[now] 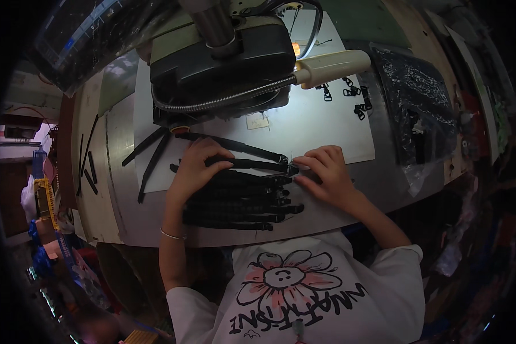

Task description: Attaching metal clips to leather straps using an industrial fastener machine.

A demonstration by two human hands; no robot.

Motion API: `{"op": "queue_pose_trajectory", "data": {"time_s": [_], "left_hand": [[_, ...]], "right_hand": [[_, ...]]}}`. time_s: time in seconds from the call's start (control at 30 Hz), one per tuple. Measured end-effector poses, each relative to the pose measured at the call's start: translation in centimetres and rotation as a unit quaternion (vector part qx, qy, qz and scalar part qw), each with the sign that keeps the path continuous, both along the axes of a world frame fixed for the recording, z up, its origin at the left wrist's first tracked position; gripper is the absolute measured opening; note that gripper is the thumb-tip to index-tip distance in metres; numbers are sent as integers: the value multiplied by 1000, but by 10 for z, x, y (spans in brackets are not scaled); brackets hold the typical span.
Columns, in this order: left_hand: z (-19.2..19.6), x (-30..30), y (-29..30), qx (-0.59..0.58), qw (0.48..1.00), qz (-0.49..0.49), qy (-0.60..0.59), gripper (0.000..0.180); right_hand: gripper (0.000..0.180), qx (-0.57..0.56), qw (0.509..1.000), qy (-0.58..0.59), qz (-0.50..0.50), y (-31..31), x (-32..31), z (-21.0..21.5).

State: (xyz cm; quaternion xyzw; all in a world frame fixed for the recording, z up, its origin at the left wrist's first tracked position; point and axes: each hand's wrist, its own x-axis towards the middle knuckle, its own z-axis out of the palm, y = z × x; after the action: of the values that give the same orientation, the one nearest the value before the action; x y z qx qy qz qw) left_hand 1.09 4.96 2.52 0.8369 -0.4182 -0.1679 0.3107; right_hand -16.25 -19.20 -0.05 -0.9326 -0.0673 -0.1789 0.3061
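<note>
Several black straps with small dark fittings at their right ends lie side by side as a bundle of straps [229, 198] in front of me. My left hand [200, 165] rests over the left part of the upper straps, its fingers bent and its thumb pressed on one black strap [264, 165]. At that strap's right end, my right hand [325, 172] pinches the small black buckle [293, 170] between thumb and fingers. Another black strap [241, 147] runs just above, apart from the bundle.
A sewing machine [223, 69] stands beyond my hands, with a cream lamp [335, 67] lighting a white sheet [321, 132]. Loose black buckles [355, 94] lie at the right, beside a clear plastic bag [415, 103] of dark pieces. More black strips [152, 163] lie left.
</note>
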Motion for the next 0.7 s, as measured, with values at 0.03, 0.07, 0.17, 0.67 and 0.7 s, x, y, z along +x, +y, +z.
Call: {"op": "queue_pose_trajectory", "data": {"time_s": [0.03, 0.07, 0.17, 0.67, 0.7], "left_hand": [[1, 0, 0, 0, 1000, 2, 0, 17], [2, 0, 0, -1, 1000, 5, -1, 17], [3, 0, -1, 2, 1000, 13, 5, 17], [-5, 11, 34, -79, 981, 148, -101, 31], [-6, 11, 31, -80, 983, 137, -96, 35]], "right_hand": [[24, 4, 1000, -3, 4, 0, 1, 0], [24, 4, 1000, -3, 3, 0, 2, -2], [22, -6, 1000, -10, 20, -2, 5, -9], [16, 48, 996, 76, 17, 3, 43, 12], [15, 55, 995, 87, 9, 1, 45, 11]]}}
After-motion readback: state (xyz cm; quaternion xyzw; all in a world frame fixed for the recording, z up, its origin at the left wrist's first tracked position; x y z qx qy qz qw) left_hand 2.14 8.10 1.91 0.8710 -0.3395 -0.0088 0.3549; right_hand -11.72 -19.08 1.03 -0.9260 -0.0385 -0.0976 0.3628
